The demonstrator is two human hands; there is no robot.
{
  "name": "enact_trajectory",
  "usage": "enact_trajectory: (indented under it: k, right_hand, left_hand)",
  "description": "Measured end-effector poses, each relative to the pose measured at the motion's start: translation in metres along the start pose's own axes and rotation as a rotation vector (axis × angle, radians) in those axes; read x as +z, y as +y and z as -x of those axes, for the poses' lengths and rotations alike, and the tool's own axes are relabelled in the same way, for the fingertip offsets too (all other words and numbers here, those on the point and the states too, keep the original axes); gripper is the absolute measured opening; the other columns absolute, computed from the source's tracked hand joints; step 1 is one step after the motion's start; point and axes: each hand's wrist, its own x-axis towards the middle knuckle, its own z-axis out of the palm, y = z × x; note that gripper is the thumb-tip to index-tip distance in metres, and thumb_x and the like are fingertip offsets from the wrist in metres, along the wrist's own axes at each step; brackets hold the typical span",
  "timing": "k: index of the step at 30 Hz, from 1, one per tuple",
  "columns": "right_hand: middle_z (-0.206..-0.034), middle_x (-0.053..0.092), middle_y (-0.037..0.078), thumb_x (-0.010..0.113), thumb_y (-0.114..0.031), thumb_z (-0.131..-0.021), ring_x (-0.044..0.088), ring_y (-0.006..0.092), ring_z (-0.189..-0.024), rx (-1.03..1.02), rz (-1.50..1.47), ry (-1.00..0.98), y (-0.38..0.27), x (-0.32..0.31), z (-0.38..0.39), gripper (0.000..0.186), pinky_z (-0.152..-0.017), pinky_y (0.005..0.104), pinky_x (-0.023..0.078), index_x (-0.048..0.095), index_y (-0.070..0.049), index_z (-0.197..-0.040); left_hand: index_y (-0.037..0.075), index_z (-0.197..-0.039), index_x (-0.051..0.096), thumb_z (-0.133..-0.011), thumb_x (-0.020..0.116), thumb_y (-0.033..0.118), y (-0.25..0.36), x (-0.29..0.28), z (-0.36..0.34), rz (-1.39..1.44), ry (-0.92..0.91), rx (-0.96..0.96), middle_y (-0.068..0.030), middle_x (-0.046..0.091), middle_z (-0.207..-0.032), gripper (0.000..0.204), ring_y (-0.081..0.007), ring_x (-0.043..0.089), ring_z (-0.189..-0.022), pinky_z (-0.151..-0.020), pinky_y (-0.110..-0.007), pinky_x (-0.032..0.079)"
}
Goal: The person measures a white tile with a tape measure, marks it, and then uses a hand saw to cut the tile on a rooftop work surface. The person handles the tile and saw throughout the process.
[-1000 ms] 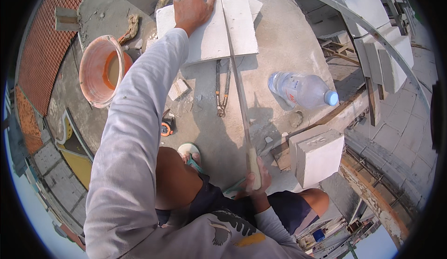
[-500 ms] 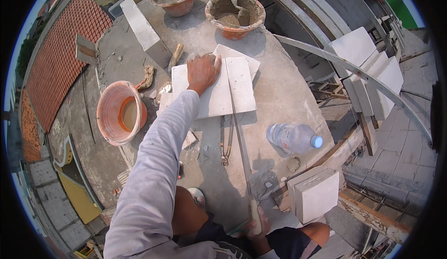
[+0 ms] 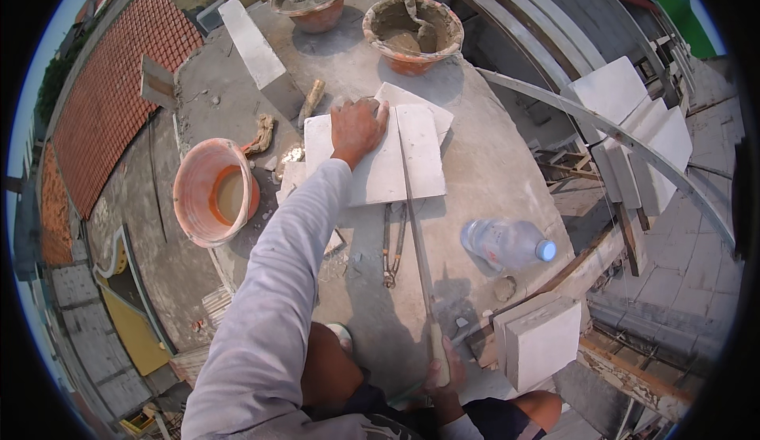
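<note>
A white lightweight masonry block [image 3: 364, 172] lies flat on the concrete slab, with a long straight cut line running through it near its right side. My left hand [image 3: 358, 130] rests on top of it, fingers curled over its far edge. Low in the view, my right hand [image 3: 448, 369] is wrapped round the pale handle of a hand saw [image 3: 419, 262]. The saw's long narrow blade runs away from me and enters the block's near edge at the line. Under the far right corner sits another white piece [image 3: 445, 115]. Pincers [image 3: 393, 246] lie just left of the blade.
A water bottle [image 3: 507, 244] lies right of the saw. An orange bucket [image 3: 207, 195] stands left, and two mortar tubs [image 3: 412, 60] [image 3: 315, 19] at the back, one with a trowel. White blocks [image 3: 542, 345] [image 3: 257, 44] stand around. The slab's right edge [image 3: 546, 179] drops away.
My right hand has pushed the saw forward, away from me, further along the block. My left hand stays on the block. The whole view has shifted slightly.
</note>
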Motion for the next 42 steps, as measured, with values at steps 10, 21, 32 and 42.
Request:
enact_trajectory:
  k: [10,21,32,42]
  right_hand:
    - [-0.118,0.075,0.027,0.059,-0.026,-0.105,0.078,0.0415,-0.093,0.1,-0.051,0.021,-0.014,-0.013,0.005,0.05,-0.083,0.0468,0.062,0.062,0.008,-0.142]
    - [-0.121,0.075,0.03,0.056,-0.031,-0.106,0.078,0.0401,-0.101,0.429,-0.129,-0.179,-0.025,-0.007,-0.065,0.057,-0.089,0.0441,0.061,0.061,0.013,-0.142]
    - [-0.132,0.07,0.032,0.059,-0.028,-0.105,0.071,0.0445,-0.119,0.226,-0.197,-0.011,-0.042,0.027,-0.134,0.059,-0.104,0.0459,0.055,0.056,0.013,-0.147]
    - [-0.101,0.068,0.011,0.056,-0.013,-0.108,0.061,0.0136,-0.086,0.444,-0.48,-0.321,-0.091,-0.044,-0.189,0.059,-0.079,0.0311,0.053,0.04,0.009,-0.161]
  left_hand:
    - [0.013,-0.118,0.081,-0.112,0.046,0.049,-0.003,0.004,0.0,-0.009,0.005,-0.008,-0.0109,0.078,-0.119,0.051,-0.0322,0.069,-0.117,-0.104,-0.053,0.043]
    - [0.016,-0.119,0.082,-0.112,0.046,0.05,-0.003,0.005,-0.001,0.012,-0.001,-0.03,-0.0097,0.078,-0.124,0.05,-0.0318,0.069,-0.119,-0.107,-0.055,0.043]
    - [0.014,-0.126,0.079,-0.112,0.044,0.049,-0.001,0.008,-0.001,-0.001,0.0,-0.022,-0.0097,0.076,-0.123,0.052,-0.0305,0.066,-0.122,-0.106,-0.051,0.042]
    - [0.016,-0.122,0.08,-0.113,0.044,0.049,0.0,0.008,-0.001,0.017,0.009,-0.014,-0.0106,0.078,-0.124,0.05,-0.0327,0.069,-0.122,-0.11,-0.056,0.041]
